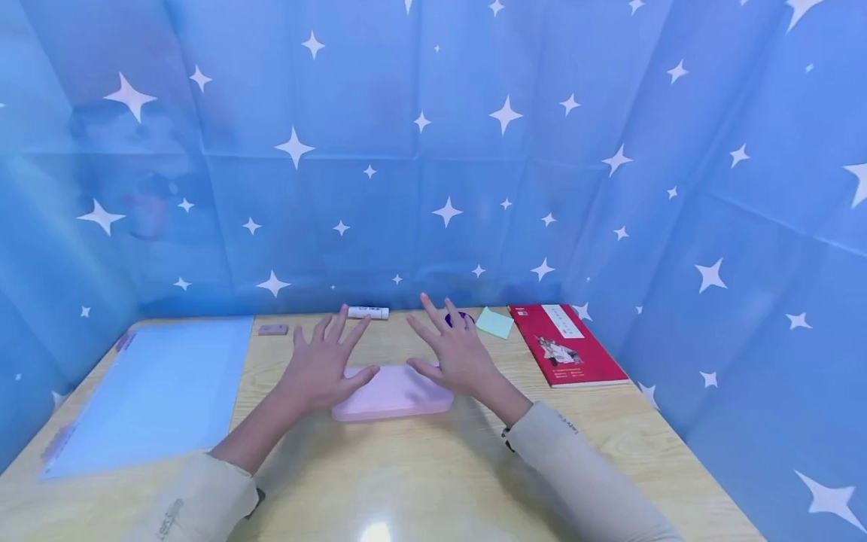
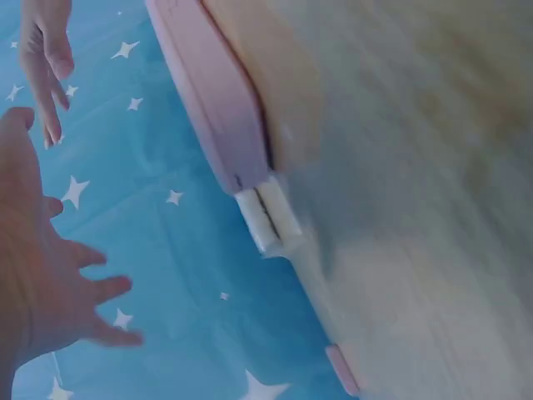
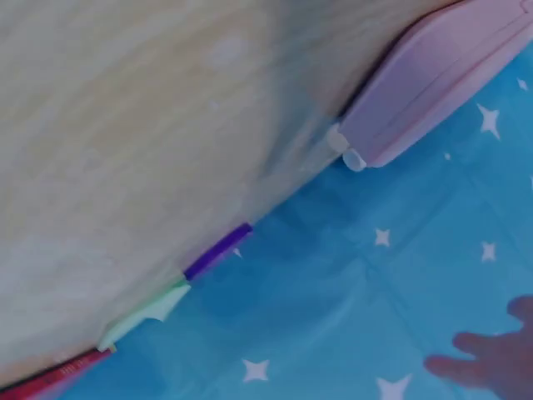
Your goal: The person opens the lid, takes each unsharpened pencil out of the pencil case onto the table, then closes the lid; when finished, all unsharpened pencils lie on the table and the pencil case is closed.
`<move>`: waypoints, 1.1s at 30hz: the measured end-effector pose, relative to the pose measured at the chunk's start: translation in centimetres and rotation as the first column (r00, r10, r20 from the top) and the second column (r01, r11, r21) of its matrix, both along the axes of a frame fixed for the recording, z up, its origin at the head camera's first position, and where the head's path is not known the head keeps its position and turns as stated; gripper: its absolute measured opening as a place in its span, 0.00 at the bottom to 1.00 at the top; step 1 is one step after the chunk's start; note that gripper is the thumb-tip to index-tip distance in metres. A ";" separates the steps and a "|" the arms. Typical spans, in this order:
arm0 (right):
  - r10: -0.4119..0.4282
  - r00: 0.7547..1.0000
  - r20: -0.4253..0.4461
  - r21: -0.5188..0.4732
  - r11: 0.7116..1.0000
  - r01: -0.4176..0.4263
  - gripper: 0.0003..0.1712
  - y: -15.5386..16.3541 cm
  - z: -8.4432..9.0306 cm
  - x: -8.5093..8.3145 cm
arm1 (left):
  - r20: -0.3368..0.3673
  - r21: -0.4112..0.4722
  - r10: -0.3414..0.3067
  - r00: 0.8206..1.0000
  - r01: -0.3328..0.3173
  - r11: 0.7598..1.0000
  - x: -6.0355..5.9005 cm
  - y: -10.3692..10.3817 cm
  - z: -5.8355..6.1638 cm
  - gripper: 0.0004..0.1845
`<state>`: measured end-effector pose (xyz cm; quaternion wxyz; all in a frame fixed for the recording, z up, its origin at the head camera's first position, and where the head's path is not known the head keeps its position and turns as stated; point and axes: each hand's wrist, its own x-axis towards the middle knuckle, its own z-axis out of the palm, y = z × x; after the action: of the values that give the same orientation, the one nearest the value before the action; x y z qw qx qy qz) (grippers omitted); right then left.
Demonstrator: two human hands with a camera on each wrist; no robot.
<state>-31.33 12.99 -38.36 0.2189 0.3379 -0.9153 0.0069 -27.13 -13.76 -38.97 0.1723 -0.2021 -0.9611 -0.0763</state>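
The pink case (image 1: 393, 393) lies crosswise between both hands, left hand (image 1: 323, 369) and right hand (image 1: 457, 355) equally near, fingers spread, holding nothing

Both hands spread flat, side by side

The left hand (image 1: 323, 366) and right hand (image 1: 452, 352) lay palm down with fingers splayed and straight, thumbs pointing inward toward each other, the two hands near but apart. Both forearms reached forward from beige sleeves, converging slightly. In the left wrist view the left hand (image 2: 42, 283) showed its fingers fanned out.
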 end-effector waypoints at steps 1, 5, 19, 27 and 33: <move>0.009 0.999 0.044 -0.023 1.000 -0.008 0.43 0.2 0.0 0.0 | 0.031 0.038 -0.012 0.999 0.010 0.999 0.1 -0.2 -0.1 0.46; 0.066 0.970 0.234 -0.133 0.990 -0.036 0.42 0.9 -0.1 -0.3 | 0.173 0.192 -0.069 0.983 0.035 0.981 0.2 -1.3 -0.8 0.47; 0.297 0.743 0.599 -0.406 0.913 -0.038 0.39 2.5 -2.7 -1.7 | 0.499 0.475 -0.307 0.811 0.040 0.879 -0.6 -3.8 -3.3 0.54; 0.194 0.713 0.673 -0.246 0.969 -0.031 0.44 2.7 -3.1 -1.2 | 0.545 0.558 -0.415 0.729 0.055 0.828 -1.0 -4.8 -4.4 0.65; 0.149 0.727 0.671 -0.187 0.982 -0.029 0.47 2.7 -3.4 -0.9 | 0.495 0.454 -0.348 0.796 0.105 0.885 -1.5 -4.6 -6.0 0.63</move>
<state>-32.19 15.64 -41.76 -0.1056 0.3363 -0.9106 0.2156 -28.68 -18.40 -44.96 -0.0918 -0.2466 -0.8992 -0.3496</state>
